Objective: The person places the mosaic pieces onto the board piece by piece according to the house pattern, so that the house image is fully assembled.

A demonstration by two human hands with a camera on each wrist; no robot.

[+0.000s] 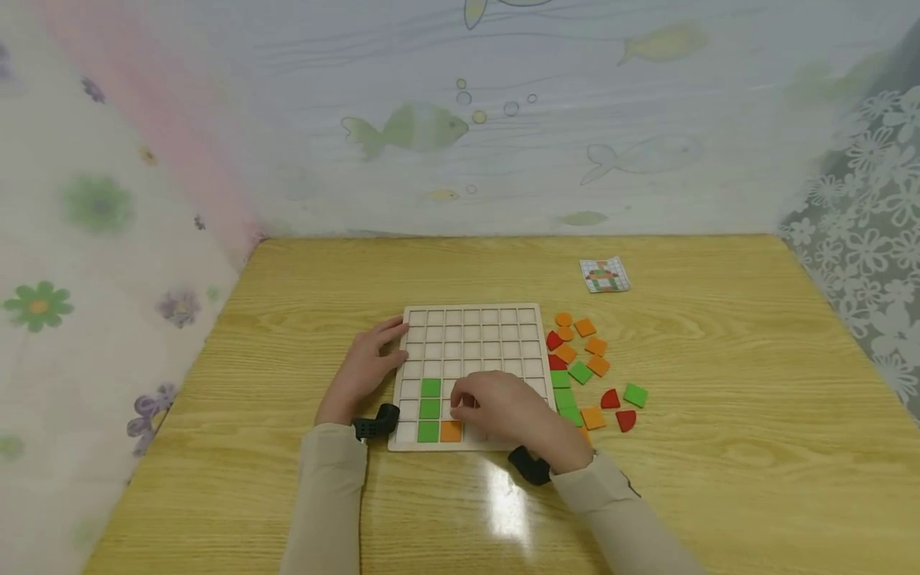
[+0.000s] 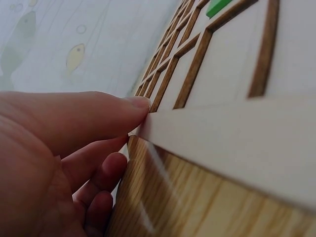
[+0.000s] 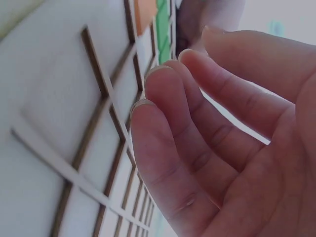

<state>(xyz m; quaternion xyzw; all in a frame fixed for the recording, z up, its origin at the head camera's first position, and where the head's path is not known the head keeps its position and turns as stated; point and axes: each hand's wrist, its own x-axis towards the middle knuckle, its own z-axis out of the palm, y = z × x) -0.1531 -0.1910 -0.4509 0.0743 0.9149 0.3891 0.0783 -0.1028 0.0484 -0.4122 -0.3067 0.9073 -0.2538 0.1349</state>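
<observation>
A pale wooden grid board (image 1: 473, 307) lies on the table, three green tiles (image 1: 430, 409) stacked up its second column. Beside the lowest green one sits an orange tile (image 1: 450, 432). My left hand (image 1: 365, 369) rests against the board's left edge; in the left wrist view its thumb (image 2: 123, 111) touches the rim, other fingers bent beside it. Over the lower middle of the grid hovers my right hand (image 1: 503, 403). In the right wrist view its fingers (image 3: 163, 143) are loosely bent, thumb apart, with nothing seen between them. It hides several cells in the head view.
Right of the board are loose orange squares (image 1: 596, 346), orange discs (image 1: 564, 319), green squares (image 1: 636, 394) and red quarter-circle pieces (image 1: 626, 420). A small printed picture card (image 1: 604, 275) lies farther back. Patterned walls (image 1: 402, 192) border the wooden table (image 1: 719, 359).
</observation>
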